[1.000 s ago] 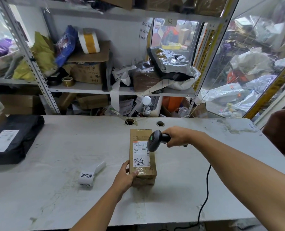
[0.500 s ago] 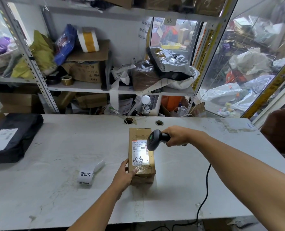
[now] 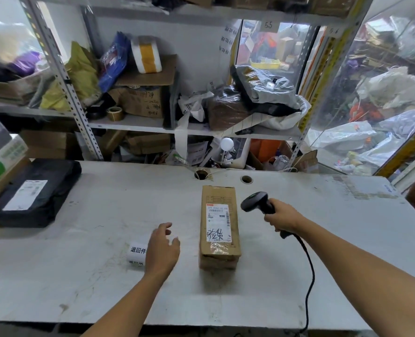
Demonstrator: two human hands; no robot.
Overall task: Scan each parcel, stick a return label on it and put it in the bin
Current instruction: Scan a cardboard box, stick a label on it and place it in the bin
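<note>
The box (image 3: 219,227) lies flat mid-table (image 3: 92,276), long side running away from the person, shipping label face up, nothing touching it. The right hand (image 3: 283,218) has its fingers wrapped round the scanner (image 3: 256,203) handle, head off to the right of the box rather than over the barcode, cord trailing toward the near table edge. The left hand (image 3: 162,249) hovers over the label roll (image 3: 136,255) just left of the box, fingers loosely spread and holding nothing; whether they touch the roll is hard to tell, since the palm hides most of it. The step in hand looks like the label: the person should pin the roll, peel one sticker by a corner so it doesn't curl back on itself, and lay it on bare cardboard at the far end of the box top. Covering the barcode would be the mistake to avoid. Pressing from one edge across should keep wrinkles out. Parking the scanner first would free the right hand to steady the box. A black bag (image 3: 35,193) waits at the table's left end, probably next. No bin in view.
</note>
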